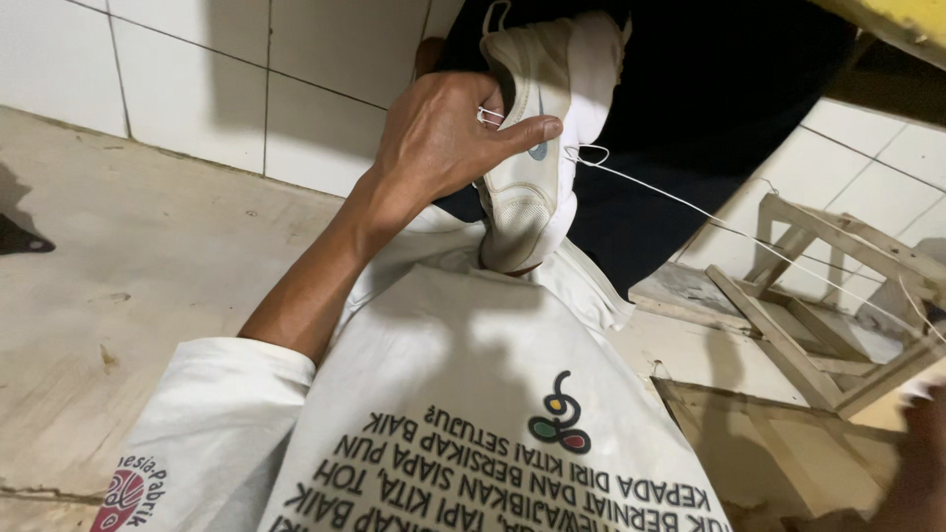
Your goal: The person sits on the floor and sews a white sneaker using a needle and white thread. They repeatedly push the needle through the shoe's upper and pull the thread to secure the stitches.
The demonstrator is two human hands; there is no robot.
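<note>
One white shoe (537,128) stands heel-down on the person's lap, the left hand (443,138) clenched around its upper. One white thread (749,241) runs taut from it toward the right hand (921,443), probably pinching it; its fingers are blurred. One wooden frame (818,325) lies nearby.

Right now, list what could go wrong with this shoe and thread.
1. The white thread is stretched taut toward the right hand; a harder pull might snap it or tear the stitch.
2. The left hand pinches the white shoe by its edge only; it could slip.
3. The thread passes near the wooden frame and may snag.
</note>
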